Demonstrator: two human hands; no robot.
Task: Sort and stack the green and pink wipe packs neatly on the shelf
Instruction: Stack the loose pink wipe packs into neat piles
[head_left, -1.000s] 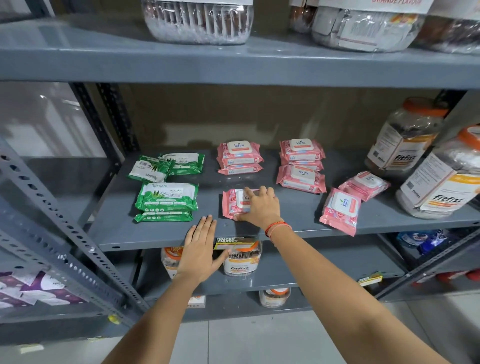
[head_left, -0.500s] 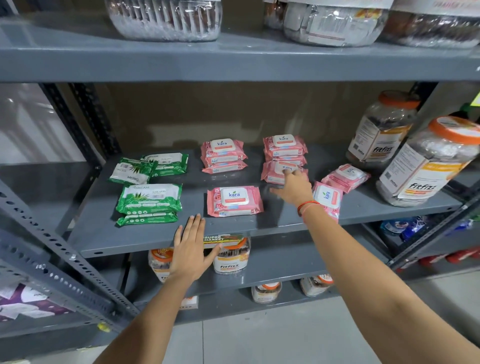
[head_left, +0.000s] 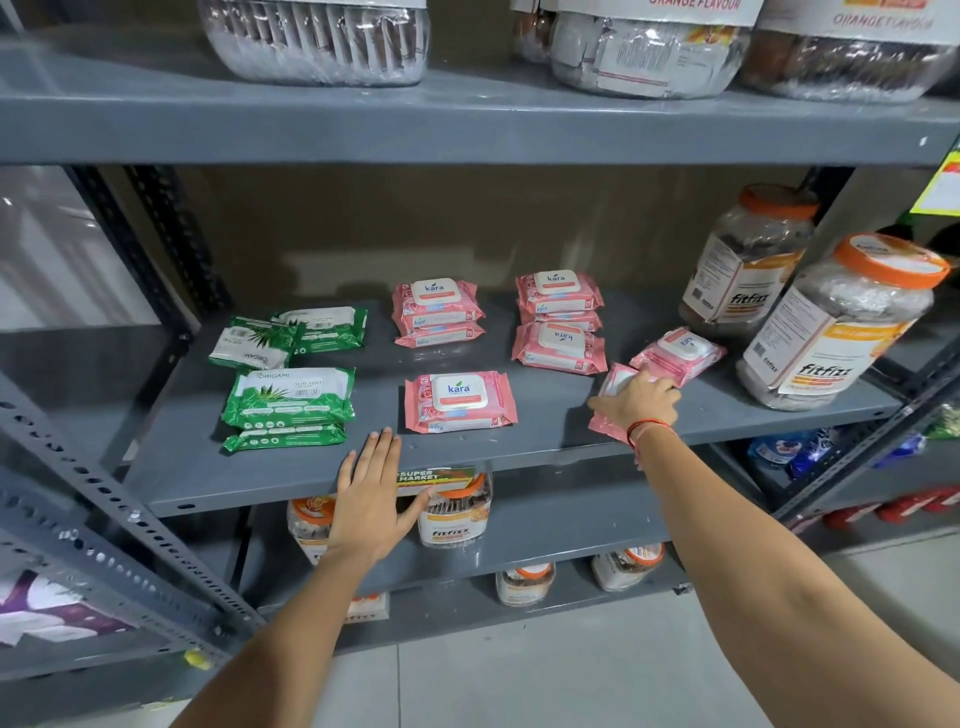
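Observation:
On the grey shelf (head_left: 519, 452) green wipe packs lie at the left: a front stack (head_left: 290, 400) and two loose ones behind (head_left: 254, 345). Pink packs form a rear stack (head_left: 437, 312), a second rear stack (head_left: 558, 299) with one pack (head_left: 560, 347) in front, and a single pack (head_left: 460, 400) at the front middle. My right hand (head_left: 640, 402) lies over a pink pack (head_left: 613, 382) at the shelf's front right, fingers curled on it. Another pink pack (head_left: 678, 354) sits just beyond it. My left hand (head_left: 371, 499) rests flat and open on the shelf's front edge.
Two large orange-lidded jars (head_left: 831, 322) stand at the shelf's right end. Clear tubs (head_left: 317, 41) sit on the shelf above. More jars (head_left: 452, 512) fill the shelves below. A perforated grey upright (head_left: 104, 514) slants at the left.
My right hand let go of the front-middle pink pack, swept right past the rear pack, and now covers the pink pack at the front right. My left hand stayed on the edge.

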